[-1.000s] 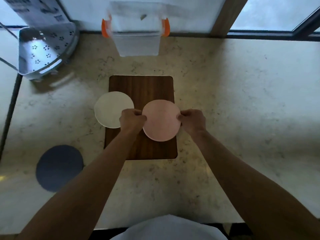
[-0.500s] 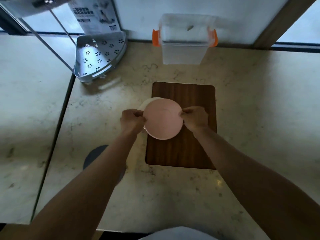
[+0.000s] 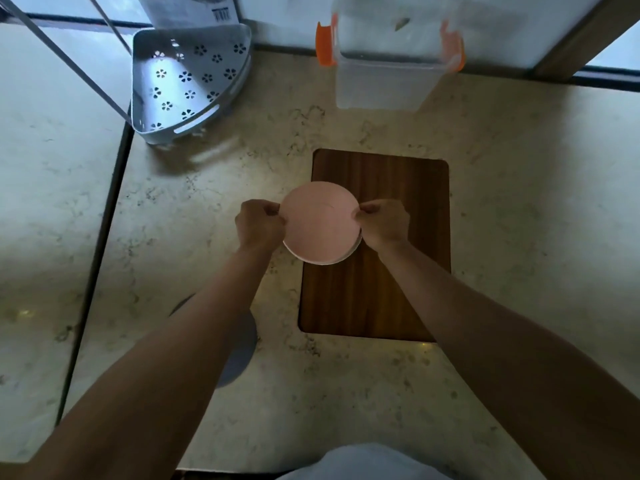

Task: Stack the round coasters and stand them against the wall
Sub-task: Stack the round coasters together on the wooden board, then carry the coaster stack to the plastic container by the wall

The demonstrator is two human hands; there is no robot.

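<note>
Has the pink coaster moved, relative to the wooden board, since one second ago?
Yes. The pink coaster went left: earlier it lay within the wooden board, now it overhangs the board's left edge, on top of the white coaster.

A pale marble-patterned counter runs back to a white wall with window glass at the far right, bearing a wooden board, a perforated grey corner basket and a clear orange-clipped container.
</note>
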